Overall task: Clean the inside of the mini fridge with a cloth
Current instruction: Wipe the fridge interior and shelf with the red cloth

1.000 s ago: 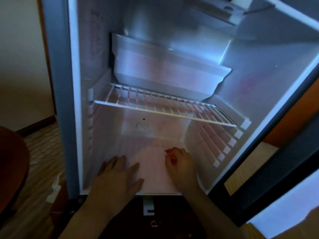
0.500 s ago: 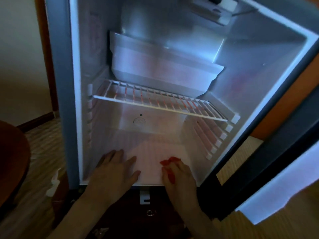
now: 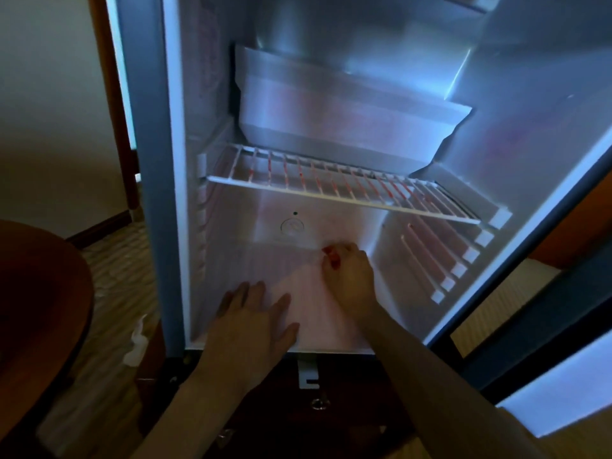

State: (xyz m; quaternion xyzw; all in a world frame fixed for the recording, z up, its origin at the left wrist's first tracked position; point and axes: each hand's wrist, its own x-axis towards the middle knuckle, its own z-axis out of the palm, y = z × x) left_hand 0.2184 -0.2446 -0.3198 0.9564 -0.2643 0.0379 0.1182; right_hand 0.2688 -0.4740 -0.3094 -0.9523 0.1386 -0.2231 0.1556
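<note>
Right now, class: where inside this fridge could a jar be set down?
The wire shelf is bare from wall to wall, beneath the tray. On the floor, free patches lie left of the left hand and by the right-wall rails. The middle is crowded: both hands, the right hand gripping a red cloth.

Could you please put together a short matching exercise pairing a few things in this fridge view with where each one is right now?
Things:
1. left hand
2. right hand
3. wire shelf
4. white tray

Places:
A. above the wire shelf, in the upper part of the fridge
B. flat on the fridge floor near the front edge
C. spanning the fridge above both hands
D. deep on the fridge floor near the back wall, gripping the red cloth

Pairs: 1-B, 2-D, 3-C, 4-A
</note>
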